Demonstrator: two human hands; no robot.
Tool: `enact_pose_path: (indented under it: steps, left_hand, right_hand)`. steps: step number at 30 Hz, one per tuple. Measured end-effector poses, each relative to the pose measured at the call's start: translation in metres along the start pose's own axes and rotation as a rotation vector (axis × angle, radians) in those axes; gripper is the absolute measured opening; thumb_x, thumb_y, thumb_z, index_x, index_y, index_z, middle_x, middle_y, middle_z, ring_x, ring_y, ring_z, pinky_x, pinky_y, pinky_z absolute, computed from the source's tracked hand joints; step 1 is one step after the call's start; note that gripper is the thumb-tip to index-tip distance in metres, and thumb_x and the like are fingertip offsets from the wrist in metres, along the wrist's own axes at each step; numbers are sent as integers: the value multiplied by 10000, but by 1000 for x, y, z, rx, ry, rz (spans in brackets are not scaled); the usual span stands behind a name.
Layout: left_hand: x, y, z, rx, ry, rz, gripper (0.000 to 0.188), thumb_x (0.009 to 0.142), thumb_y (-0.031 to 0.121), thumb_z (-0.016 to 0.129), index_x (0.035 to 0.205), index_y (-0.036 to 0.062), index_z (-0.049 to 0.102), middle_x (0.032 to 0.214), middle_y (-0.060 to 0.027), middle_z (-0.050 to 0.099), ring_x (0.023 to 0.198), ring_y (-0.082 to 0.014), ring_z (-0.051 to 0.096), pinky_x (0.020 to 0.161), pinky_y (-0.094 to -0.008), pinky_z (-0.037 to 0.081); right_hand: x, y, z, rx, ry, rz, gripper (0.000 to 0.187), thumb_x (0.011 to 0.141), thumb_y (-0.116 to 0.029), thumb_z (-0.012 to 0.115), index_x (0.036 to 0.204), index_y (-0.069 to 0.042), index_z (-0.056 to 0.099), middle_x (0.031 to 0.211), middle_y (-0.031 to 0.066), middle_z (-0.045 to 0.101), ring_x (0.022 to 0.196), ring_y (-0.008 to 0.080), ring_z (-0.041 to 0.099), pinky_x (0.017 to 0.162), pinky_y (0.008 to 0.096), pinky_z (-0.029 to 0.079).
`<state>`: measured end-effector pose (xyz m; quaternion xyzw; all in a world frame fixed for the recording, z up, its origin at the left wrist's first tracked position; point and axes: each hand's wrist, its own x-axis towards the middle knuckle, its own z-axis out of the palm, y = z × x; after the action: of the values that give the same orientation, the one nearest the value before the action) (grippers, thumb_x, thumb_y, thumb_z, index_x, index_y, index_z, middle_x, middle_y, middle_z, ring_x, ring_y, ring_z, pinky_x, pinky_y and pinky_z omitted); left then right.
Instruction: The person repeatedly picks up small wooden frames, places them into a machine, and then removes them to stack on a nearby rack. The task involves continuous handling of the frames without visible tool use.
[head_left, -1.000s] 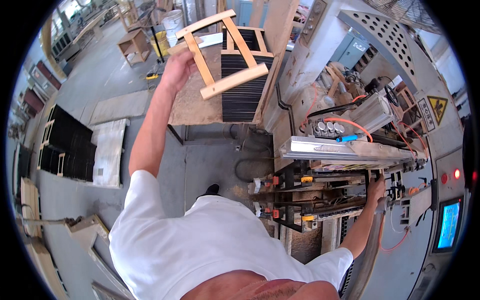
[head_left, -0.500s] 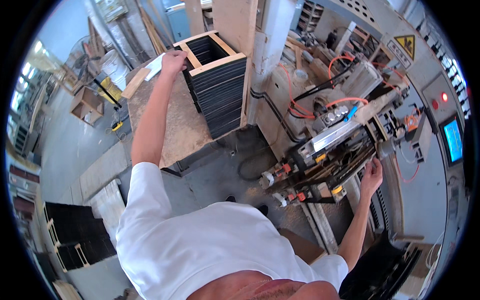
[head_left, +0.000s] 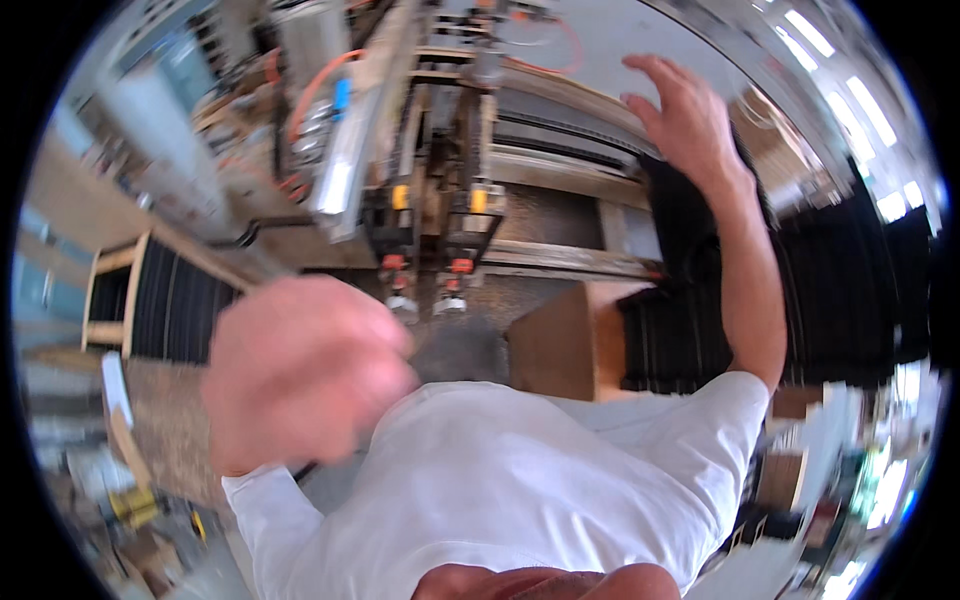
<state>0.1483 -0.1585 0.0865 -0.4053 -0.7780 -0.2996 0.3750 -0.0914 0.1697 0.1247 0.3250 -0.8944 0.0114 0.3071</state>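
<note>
My left hand is raised close in front of my chest and smeared by motion; its fingers cannot be made out. To the right, my right hand is lifted with thumb and fingers apart, holding nothing. It is nearest to a pile of black slatted pieces, which my forearm partly covers. Ahead of me stands a machine with a shiny metal bar, orange hoses and two long clamp arms with yellow and red parts. No piece in the clamps can be told for sure.
At left, a stack of black pieces with pale wooden strips stands by a worn board tabletop. A brown box sits between the machine and the black pile. Rails run rightward from the machine.
My view has turned right, so the machine is now ahead. My left hand has left the wood-stripped stack and come near my chest. My right hand has moved off the machine toward the black pile.
</note>
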Motion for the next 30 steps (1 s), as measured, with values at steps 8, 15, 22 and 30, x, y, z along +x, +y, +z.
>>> enact_pose_path:
  steps: [8, 15, 22, 30]
  left_hand:
    - [82, 45, 86, -642, 9, 434, 154, 745, 138, 688, 893, 94, 678, 943, -77, 652, 774, -238, 645, 653, -343, 575]
    - [98, 65, 170, -707, 60, 490, 130, 801, 138, 672, 909, 79, 713, 962, -56, 668, 796, -190, 647, 677, -307, 556]
    - [55, 8, 240, -557, 36, -8, 221, 795, -25, 604, 1004, 26, 654, 953, -129, 666, 795, -272, 656, 670, -330, 538]
    - [-59, -196, 330, -725, 209, -1198, 219, 920, 80, 547, 1087, -37, 626, 904, -89, 685, 749, -133, 654, 668, -265, 543]
  right_hand:
    - [-111, 122, -206, -748, -100, 462, 435, 888, -424, 582, 1133, -67, 620, 1093, 189, 662, 1049, 375, 608, 889, 442, 464]
    - [-148, 141, -246, -548, -216, 696, 402, 889, -385, 603, 1038, -12, 617, 884, 165, 656, 802, 244, 643, 768, 366, 483]
    - [-156, 159, -255, -333, -139, 621, 403, 894, -313, 585, 1227, -88, 560, 1094, 161, 647, 959, 227, 654, 842, 340, 515]
    - [-141, 27, -216, -405, -47, 32, 229, 915, -86, 626, 1139, -44, 638, 1159, 85, 637, 1115, 212, 601, 965, 330, 493]
